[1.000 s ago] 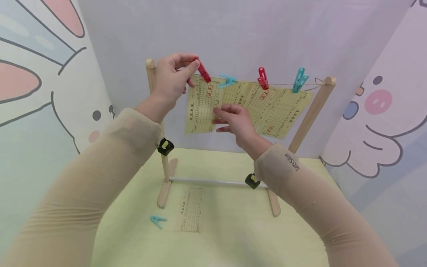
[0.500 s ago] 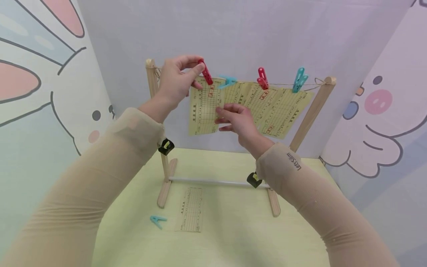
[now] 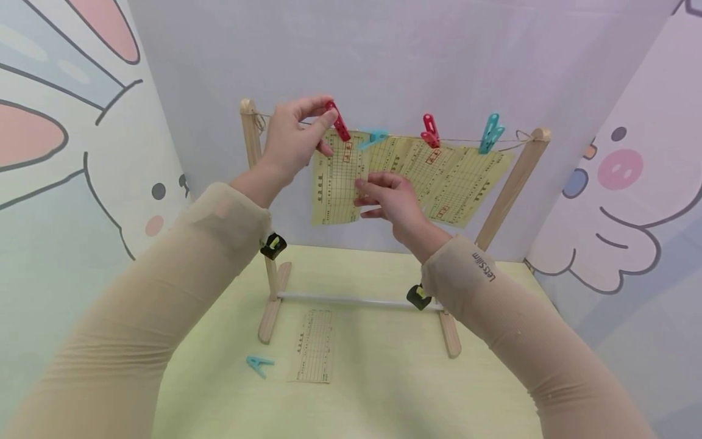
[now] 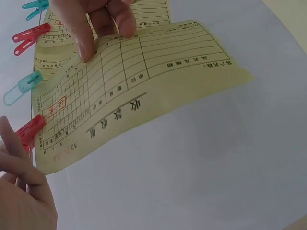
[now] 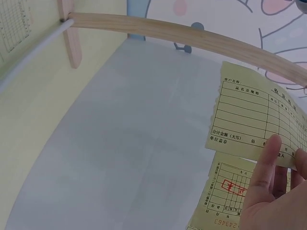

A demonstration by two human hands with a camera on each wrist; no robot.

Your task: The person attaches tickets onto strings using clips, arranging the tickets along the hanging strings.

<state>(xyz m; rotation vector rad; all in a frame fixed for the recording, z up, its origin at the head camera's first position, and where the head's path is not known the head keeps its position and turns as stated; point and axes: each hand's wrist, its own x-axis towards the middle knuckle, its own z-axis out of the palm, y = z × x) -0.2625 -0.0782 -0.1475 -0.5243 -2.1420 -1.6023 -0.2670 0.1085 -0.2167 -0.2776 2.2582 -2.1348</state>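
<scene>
Now we are pinning: our left hand [image 3: 290, 137] pinches the red clothespin [image 3: 337, 121] at the string [image 3: 466, 139], right on the top edge of the yellow receipt [image 3: 334, 180], while our right hand [image 3: 389, 198] grips that sheet at its middle, holding it up. Next, we judge, the peg's mouth must close over both paper and string before either hand lets go.

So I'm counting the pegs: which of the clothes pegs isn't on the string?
The turquoise peg lying on the yellow-green table, left of the loose slip. The other four, two red and two turquoise, sit up on the line; the left hand pinches the leftmost red one.
</scene>
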